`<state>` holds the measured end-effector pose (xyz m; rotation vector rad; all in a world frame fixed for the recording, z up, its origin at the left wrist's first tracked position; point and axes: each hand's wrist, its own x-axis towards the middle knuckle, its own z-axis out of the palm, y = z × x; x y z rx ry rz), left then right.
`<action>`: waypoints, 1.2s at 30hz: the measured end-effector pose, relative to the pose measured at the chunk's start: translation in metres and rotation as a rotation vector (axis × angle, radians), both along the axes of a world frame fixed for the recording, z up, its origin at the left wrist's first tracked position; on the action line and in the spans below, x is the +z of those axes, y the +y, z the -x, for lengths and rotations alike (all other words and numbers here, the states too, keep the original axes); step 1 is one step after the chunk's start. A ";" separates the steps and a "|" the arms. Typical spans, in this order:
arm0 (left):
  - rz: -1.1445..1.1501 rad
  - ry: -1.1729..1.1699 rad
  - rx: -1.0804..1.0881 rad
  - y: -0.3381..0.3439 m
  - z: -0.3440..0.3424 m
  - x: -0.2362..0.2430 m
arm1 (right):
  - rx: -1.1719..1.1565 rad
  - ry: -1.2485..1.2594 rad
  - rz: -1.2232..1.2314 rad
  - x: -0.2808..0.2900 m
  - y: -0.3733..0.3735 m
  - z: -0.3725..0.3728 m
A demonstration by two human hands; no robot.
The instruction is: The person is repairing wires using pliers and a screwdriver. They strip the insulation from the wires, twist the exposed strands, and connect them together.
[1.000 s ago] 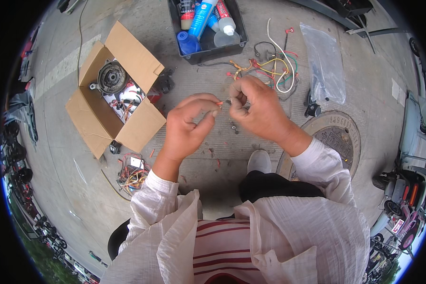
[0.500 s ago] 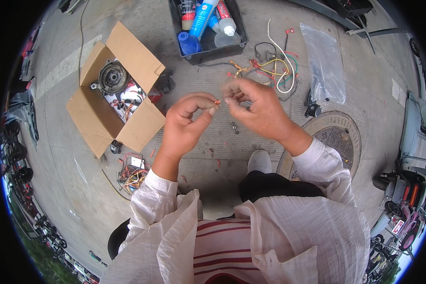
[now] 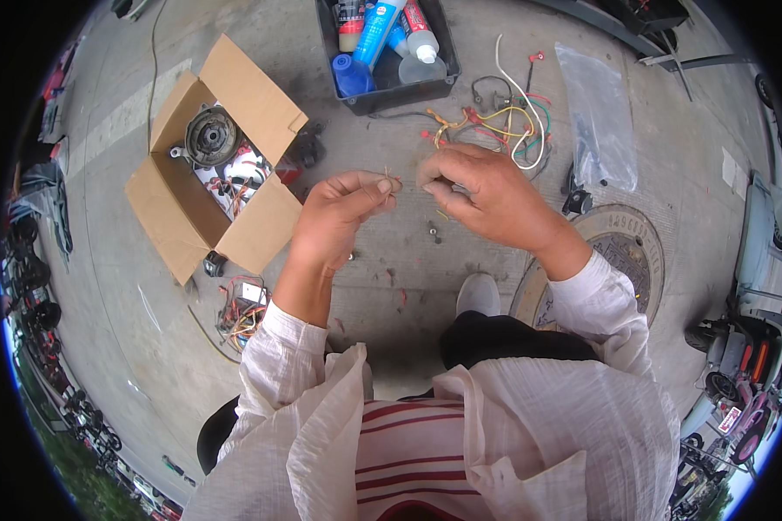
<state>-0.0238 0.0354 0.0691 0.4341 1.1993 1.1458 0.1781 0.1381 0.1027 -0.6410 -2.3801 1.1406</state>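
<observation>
In front of me at mid-picture, my left hand [image 3: 343, 204] is closed in a pinch, thumb against the forefinger. A small, thin wire-like piece [image 3: 387, 174] pokes out at its fingertips; most of it is covered by the fingers. Just to the right, with a narrow gap between the hands, my right hand [image 3: 487, 193] has its fingers curled together and slightly blurred. What those fingers hold, if anything, is hidden. A short yellowish strand [image 3: 442, 214] shows below them. Beyond the right hand, a tangle of coloured wires [image 3: 517, 130] lies on the ground.
An open cardboard box [image 3: 178, 213] with a round metal part [image 3: 210, 137] and wiring stands left. A black bin [image 3: 400, 100] of bottles is at the far side. Right are a clear plastic bag [image 3: 595, 113] and a manhole cover [image 3: 626, 247]. Another wire bundle [image 3: 239, 317] lies near left.
My hands have drawn slightly apart. The left fingers have turned and closed further over the small piece, and the right hand has shifted a little right and down.
</observation>
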 end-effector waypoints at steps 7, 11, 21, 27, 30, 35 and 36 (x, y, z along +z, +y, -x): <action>0.062 -0.109 -0.104 -0.002 -0.007 0.005 | 0.005 -0.011 -0.099 -0.006 -0.009 0.008; 0.073 -0.100 -0.107 -0.001 -0.009 0.007 | -0.024 -0.010 -0.117 -0.008 -0.010 0.008; -0.062 -0.060 -0.067 -0.003 -0.008 0.005 | -0.199 0.076 0.204 -0.013 -0.009 0.008; -0.154 0.048 -0.123 -0.002 -0.006 0.003 | -0.111 0.031 0.205 -0.012 -0.009 0.007; -0.218 0.226 -0.162 -0.001 -0.009 0.007 | -0.122 0.016 0.281 -0.010 -0.008 0.007; -0.314 0.452 -0.149 -0.002 -0.015 0.012 | -0.153 -0.017 0.388 -0.009 -0.008 0.008; -0.325 0.501 -0.150 -0.002 -0.015 0.011 | -0.157 -0.012 0.379 -0.010 -0.009 0.008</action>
